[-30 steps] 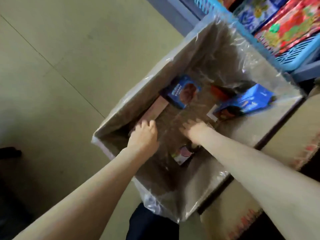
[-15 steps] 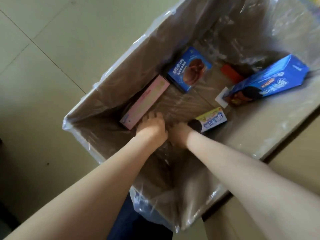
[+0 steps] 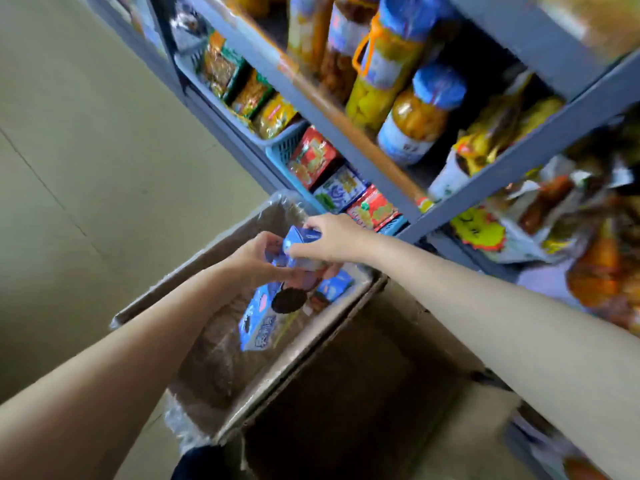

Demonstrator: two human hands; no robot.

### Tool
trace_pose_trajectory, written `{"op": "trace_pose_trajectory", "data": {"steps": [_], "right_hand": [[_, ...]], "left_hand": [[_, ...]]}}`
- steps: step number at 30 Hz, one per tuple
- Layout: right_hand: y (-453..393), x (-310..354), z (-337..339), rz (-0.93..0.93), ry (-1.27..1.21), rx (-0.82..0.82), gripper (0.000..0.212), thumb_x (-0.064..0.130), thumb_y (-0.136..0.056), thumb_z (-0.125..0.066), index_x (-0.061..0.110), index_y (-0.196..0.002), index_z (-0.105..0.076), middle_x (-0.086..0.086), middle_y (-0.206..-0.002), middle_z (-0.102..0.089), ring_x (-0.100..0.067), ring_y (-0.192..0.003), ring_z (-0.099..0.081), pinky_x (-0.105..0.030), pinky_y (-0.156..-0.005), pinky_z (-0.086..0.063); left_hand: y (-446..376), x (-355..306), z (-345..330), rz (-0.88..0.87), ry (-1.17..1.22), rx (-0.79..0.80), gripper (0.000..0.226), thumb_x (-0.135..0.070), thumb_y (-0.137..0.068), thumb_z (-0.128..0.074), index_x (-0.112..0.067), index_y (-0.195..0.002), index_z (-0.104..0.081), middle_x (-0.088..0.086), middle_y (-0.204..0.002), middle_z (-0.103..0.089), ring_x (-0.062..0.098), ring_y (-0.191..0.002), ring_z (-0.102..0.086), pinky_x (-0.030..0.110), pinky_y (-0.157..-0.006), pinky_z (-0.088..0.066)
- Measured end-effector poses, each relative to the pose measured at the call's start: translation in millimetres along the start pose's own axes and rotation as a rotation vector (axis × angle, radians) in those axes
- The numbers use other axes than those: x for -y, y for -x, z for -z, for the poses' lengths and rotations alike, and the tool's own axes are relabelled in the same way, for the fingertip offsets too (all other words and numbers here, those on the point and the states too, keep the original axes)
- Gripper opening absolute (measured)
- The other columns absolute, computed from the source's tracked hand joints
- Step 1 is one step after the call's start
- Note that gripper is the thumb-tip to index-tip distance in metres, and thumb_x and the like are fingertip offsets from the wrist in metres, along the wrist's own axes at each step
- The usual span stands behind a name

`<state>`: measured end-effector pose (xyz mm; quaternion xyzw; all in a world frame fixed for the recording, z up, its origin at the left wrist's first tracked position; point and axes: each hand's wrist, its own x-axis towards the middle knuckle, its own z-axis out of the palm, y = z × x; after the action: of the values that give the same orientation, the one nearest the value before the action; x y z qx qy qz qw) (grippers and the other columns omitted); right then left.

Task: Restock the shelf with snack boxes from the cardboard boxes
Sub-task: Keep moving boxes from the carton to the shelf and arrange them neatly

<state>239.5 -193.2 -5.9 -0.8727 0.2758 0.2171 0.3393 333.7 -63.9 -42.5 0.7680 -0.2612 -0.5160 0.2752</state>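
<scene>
Both grips were closed on snack boxes above the open cardboard box [image 3: 242, 341]: the left hand [image 3: 258, 259] curled round the upper end of a long blue cookie box [image 3: 258, 323], whose lower end hung down over the box's interior, and the right hand [image 3: 332, 239] clamped from above on a smaller blue snack box [image 3: 300, 237], fingers over its top edge. The two hands sat close together, almost touching, with motion blur hiding exactly how the fingers lay. Just right of them, one more blue box [image 3: 334, 287] lay inside the cardboard box against its far wall. Such boxes looked light, stiff-walled and smooth-faced, probably easy to dent at the corners; holding across the narrow faces near the middle, rather than by one end, would likely keep the long one from swinging. Farther right stood the grey metal shelf [image 3: 519, 161], its lower tier carrying blue plastic baskets [image 3: 284, 147] of red and yellow snack packets, its upper tier holding jars with blue lids [image 3: 420, 116]. A second cardboard box [image 3: 346, 393], dark inside, stood beside the first, nearer the person.
</scene>
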Motion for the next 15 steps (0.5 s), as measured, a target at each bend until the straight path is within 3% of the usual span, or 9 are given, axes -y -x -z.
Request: {"op": "trace_pose_trajectory", "data": {"steps": [3, 5, 8, 9, 12, 15], "right_hand": [[99.4, 18.7, 100.2, -0.068, -0.055, 0.044, 0.067, 0.055, -0.082, -0.060, 0.005, -0.126, -0.050, -0.008, -0.130, -0.051, -0.025, -0.110, -0.059, -0.032, -0.077, -0.051], [164.4, 37.6, 162.0, -0.028, 0.041, 0.061, 0.061, 0.058, -0.081, -0.060, 0.008, -0.113, -0.050, -0.004, -0.112, -0.054, -0.022, -0.103, -0.055, -0.032, -0.080, -0.046], [252.7, 70.4, 244.8, 0.022, 0.182, -0.037, 0.047, 0.054, -0.080, -0.064, 0.015, -0.077, -0.037, 0.003, -0.074, -0.036, -0.017, -0.072, -0.041, -0.027, -0.059, -0.032], [277.4, 80.6, 268.6, 0.035, 0.221, -0.093, 0.050, 0.054, -0.079, -0.065, 0.015, -0.072, -0.034, 0.002, -0.069, -0.032, -0.016, -0.065, -0.036, -0.027, -0.054, -0.027], [352.9, 114.4, 330.8, 0.040, 0.330, -0.240, 0.057, 0.060, -0.076, -0.064, 0.008, -0.069, -0.043, -0.003, -0.068, -0.035, -0.018, -0.062, -0.034, -0.032, -0.054, -0.024], [441.3, 147.6, 381.5, 0.011, 0.317, -0.368, 0.055, 0.059, -0.075, -0.065, 0.009, -0.065, -0.043, 0.001, -0.062, -0.037, -0.017, -0.056, -0.045, -0.031, -0.052, -0.037]], "left_hand": [[65.6, -107.8, 10.0, -0.171, -0.150, 0.091, 0.056, -0.046, -0.054, -0.081, -0.021, -0.098, -0.057, -0.004, -0.092, -0.058, 0.012, -0.083, -0.052, 0.019, -0.070, -0.041], [114.3, -177.9, 18.6, -0.278, -0.192, 0.127, 0.044, -0.040, -0.058, -0.076, -0.024, -0.093, -0.054, -0.007, -0.088, -0.057, 0.005, -0.077, -0.052, 0.012, -0.066, -0.040], [172.7, -273.7, 39.3, -0.349, -0.300, 0.194, 0.049, -0.040, -0.053, -0.069, -0.021, -0.097, -0.058, -0.004, -0.090, -0.060, 0.011, -0.080, -0.054, 0.029, -0.077, -0.044], [192.6, -305.4, 47.0, -0.381, -0.357, 0.217, 0.047, -0.039, -0.056, -0.070, -0.021, -0.098, -0.059, -0.004, -0.092, -0.060, 0.015, -0.083, -0.054, 0.030, -0.079, -0.045], [256.5, -393.1, 62.9, -0.464, -0.470, 0.311, 0.016, -0.017, -0.082, -0.066, -0.020, -0.095, -0.057, -0.004, -0.092, -0.058, 0.011, -0.082, -0.051, 0.016, -0.072, -0.042], [328.4, -463.6, 68.6, -0.627, -0.511, 0.343, 0.036, -0.028, -0.075, -0.067, -0.015, -0.107, -0.059, -0.004, -0.101, -0.062, 0.010, -0.092, -0.051, 0.019, -0.077, -0.041]]}}
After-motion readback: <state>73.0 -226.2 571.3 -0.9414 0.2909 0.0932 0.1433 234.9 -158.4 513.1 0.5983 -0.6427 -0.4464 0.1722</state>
